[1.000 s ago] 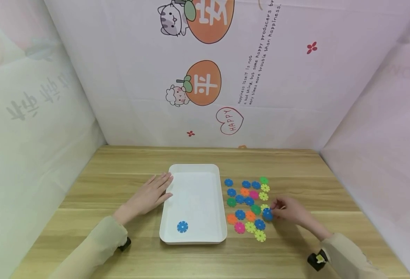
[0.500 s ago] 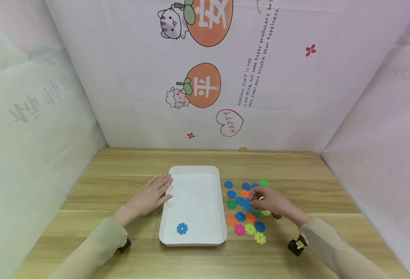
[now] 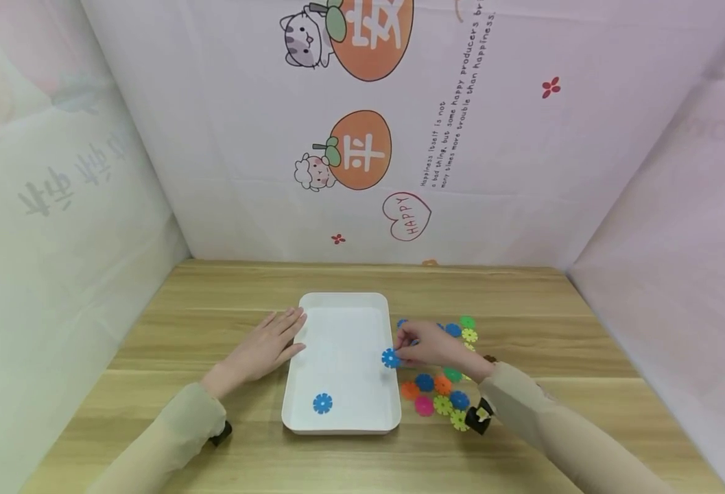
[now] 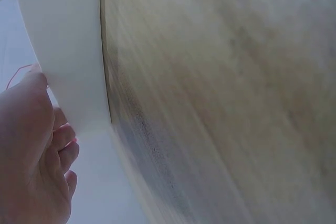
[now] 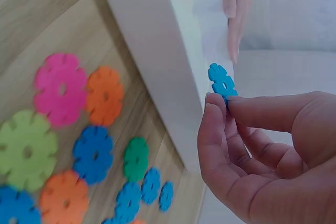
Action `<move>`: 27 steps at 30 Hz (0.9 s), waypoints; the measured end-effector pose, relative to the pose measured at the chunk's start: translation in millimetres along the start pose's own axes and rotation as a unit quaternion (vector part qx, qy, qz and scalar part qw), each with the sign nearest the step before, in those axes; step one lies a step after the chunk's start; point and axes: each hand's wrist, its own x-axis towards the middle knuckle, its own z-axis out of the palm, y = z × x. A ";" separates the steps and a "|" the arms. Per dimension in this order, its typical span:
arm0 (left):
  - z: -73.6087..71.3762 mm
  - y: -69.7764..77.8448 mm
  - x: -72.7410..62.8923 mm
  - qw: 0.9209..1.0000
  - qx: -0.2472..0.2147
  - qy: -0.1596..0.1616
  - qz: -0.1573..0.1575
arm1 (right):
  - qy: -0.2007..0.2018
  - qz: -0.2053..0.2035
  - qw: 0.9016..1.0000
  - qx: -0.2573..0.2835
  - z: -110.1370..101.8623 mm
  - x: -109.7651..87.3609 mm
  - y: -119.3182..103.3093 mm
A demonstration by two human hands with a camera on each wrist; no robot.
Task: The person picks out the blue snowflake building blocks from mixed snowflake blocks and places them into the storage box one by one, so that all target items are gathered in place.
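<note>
My right hand (image 3: 433, 343) pinches a blue snowflake disc (image 3: 389, 358) between thumb and index finger, over the right rim of a white rectangular tray (image 3: 343, 336). In the right wrist view the disc (image 5: 220, 81) is held by its edge, tilted, above the tray wall (image 5: 163, 61). Another blue snowflake disc (image 3: 322, 403) lies flat inside the tray near its front. My left hand (image 3: 266, 348) rests on the tray's left rim with fingers extended. The left wrist view shows that hand (image 4: 31, 150) against the outer tray wall (image 4: 65, 40).
Right of the tray, several snowflake discs lie on the wooden table (image 3: 535, 302): pink (image 3: 424, 406), orange (image 3: 410, 390), yellow-green (image 3: 459, 420), green (image 3: 468, 322) and blue. My right hand and forearm cover some of them. White printed cloth (image 3: 492, 226) hangs behind and along both sides.
My right hand has carried the blue snowflake disc leftward from the right side of the loose discs to the tray's right rim. The left hand stays on the tray.
</note>
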 end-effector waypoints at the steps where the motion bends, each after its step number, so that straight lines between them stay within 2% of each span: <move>1: 0.1 -0.1 0.3 1.000 -0.001 0.001 0.000 | -0.003 0.004 1.000 0.002 2.9 4.3 -3.1; 8: 0.6 0.4 1.8 1.000 -0.004 -0.001 0.004 | -0.021 0.031 0.999 -0.006 26.7 29.2 -28.7; 14: 0.6 -0.9 1.5 1.000 -0.006 -0.005 -0.004 | -0.039 0.036 0.998 -0.017 47.6 49.5 -37.4; 27: -0.8 -2.6 0.1 1.000 -0.003 0.000 -0.003 | -0.075 0.050 0.994 -0.057 75.0 69.7 -52.3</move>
